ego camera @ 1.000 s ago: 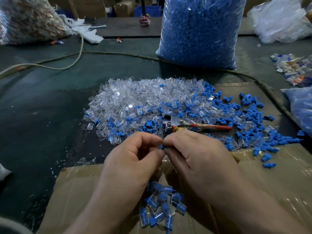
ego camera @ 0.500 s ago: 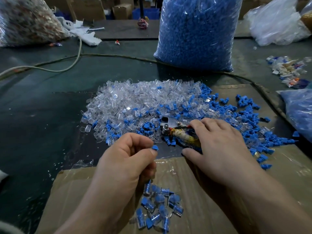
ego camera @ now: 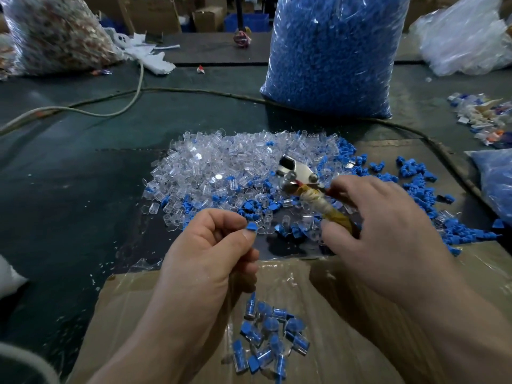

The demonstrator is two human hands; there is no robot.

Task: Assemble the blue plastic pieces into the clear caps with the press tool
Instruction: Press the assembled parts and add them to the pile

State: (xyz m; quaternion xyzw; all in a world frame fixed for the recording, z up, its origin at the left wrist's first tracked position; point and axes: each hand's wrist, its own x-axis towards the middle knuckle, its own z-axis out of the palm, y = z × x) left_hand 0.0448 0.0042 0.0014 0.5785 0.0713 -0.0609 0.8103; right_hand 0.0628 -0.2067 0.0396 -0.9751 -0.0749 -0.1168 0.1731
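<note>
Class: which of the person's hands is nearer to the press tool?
Right. The right hand grips the press tool by its wrapped handle. The left hand is apart from it, lower left in view, pinching a blue piece.

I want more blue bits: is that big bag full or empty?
Full: the upright bag of blue plastic pieces bulges, packed right up to the picture's top.

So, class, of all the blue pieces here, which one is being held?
The blue piece pinched at the fingertips of the left hand. All others lie on the table or cardboard, or sit in bags.
</note>
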